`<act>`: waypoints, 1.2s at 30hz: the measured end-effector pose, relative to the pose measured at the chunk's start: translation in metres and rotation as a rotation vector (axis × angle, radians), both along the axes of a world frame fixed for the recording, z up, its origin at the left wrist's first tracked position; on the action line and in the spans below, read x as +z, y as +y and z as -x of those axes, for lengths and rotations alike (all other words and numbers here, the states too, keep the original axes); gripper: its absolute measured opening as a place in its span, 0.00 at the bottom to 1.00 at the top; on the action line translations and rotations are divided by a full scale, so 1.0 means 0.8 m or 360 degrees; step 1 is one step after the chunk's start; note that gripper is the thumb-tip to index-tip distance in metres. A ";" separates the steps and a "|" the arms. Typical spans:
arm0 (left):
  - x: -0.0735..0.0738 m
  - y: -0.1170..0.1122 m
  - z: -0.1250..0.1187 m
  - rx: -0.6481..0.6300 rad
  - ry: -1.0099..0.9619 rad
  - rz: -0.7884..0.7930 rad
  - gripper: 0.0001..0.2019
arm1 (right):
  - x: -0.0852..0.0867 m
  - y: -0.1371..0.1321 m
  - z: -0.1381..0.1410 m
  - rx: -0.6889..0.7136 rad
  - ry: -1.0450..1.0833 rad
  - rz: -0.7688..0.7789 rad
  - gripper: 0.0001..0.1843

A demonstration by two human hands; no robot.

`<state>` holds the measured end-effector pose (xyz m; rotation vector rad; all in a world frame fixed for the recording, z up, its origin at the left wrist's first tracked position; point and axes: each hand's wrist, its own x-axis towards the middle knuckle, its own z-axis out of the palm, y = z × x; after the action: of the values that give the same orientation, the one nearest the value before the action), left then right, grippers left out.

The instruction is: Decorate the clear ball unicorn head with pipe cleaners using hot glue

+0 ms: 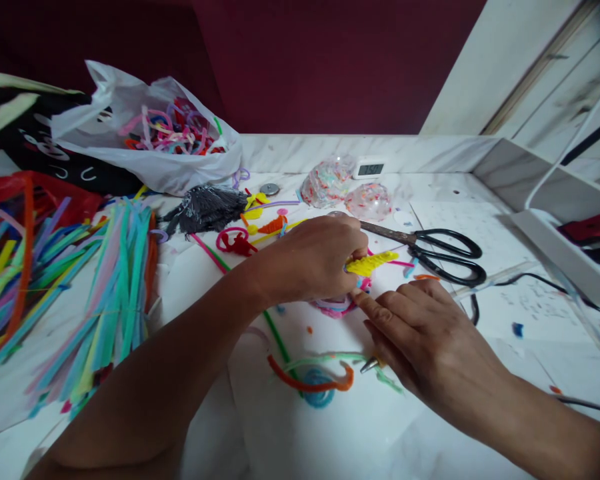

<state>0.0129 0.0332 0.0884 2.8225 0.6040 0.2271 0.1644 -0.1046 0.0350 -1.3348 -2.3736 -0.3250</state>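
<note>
My left hand (325, 257) is closed, its fingers bent down around a small pipe-cleaner craft. A yellow fuzzy piece (373, 263) sticks out past its fingertips. Below the fingers shows the craft's pink and white fuzzy base (334, 307), mostly hidden. My right hand (420, 327) reaches in from the right, its index fingertip against the craft and the other fingers curled. From under those curled fingers pokes a pointed metal-tipped tool (369, 365); its body is hidden. Just in front lie an orange pipe cleaner (305, 385) and a blue coil (320, 390).
Black-handled scissors (450, 253) lie behind my right hand. Bundles of pipe cleaners (115, 287) cover the left side, with a white plastic bag (180, 167) of coloured pieces behind. Crumpled clear bundles (330, 180) and a small digital clock (370, 168) stand at the back.
</note>
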 end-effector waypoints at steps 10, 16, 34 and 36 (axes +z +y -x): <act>0.000 0.001 -0.001 -0.0039 0.0000 0.0006 0.07 | -0.001 0.000 -0.002 -0.0001 -0.0043 -0.0037 0.16; 0.000 0.001 0.001 -0.0038 -0.0002 0.0003 0.08 | 0.001 -0.002 -0.001 0.0023 -0.0007 -0.0029 0.16; 0.001 0.002 0.001 -0.0063 0.0007 -0.0002 0.08 | -0.002 -0.003 0.003 -0.0021 -0.0369 -0.0165 0.20; 0.001 0.003 0.001 -0.0070 0.0011 -0.0002 0.08 | 0.000 -0.003 0.004 -0.0022 -0.0409 -0.0188 0.20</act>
<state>0.0118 0.0355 0.0890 2.8355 0.5426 0.2097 0.1609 -0.1071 0.0349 -1.3232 -2.5058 -0.6665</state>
